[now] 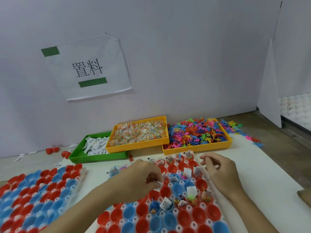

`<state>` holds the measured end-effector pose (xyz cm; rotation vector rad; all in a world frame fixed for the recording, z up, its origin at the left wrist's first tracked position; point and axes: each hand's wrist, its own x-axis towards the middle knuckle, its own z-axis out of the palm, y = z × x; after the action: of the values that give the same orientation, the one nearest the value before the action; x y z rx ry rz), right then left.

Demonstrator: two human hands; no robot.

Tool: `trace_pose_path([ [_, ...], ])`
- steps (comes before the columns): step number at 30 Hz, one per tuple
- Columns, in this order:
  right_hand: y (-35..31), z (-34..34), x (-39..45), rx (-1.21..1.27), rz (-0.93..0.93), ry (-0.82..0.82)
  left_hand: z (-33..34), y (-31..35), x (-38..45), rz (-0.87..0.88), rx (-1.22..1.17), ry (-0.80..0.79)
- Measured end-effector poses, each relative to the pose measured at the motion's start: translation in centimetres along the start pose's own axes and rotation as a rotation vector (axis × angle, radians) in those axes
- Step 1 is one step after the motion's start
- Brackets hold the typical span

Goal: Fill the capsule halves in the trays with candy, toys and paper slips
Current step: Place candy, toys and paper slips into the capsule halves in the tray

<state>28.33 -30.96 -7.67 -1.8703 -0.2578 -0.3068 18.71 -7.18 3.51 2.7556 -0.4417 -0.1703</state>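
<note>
While both forearms are reaching in from the bottom edge, the left hand [143, 175] is bending down over the near tray [170, 214] and the right hand [218, 170] is hovering at about 1 o'clock from it, over the tray's far right part. This tray is holding red and blue capsule halves [198, 183]; several in the middle and far rows are already carrying candy, a toy and a white slip. A second tray [38, 190] of halves is lying at 9 o'clock. At 12 o'clock the toy bin [196, 147], the candy bin [138, 146] and the green slip bin [94, 158] are standing. The left fingers are curling and pinching paper slips [159, 184]. The right fingers are loosely curling; whether they are holding something, I cannot tell.
</note>
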Motion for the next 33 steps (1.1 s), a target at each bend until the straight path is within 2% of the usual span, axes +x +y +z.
trace_pose_path([
  [13, 0.0, -0.2, -0.3, -0.008, 0.002, -0.013, 2.5, 0.7, -3.3, -0.329, -0.286, 0.132],
  [33, 0.1, -0.1, -0.3, 0.000, 0.022, -0.008, 4.0, 1.0, -4.0, -0.283, -0.191, 0.170],
])
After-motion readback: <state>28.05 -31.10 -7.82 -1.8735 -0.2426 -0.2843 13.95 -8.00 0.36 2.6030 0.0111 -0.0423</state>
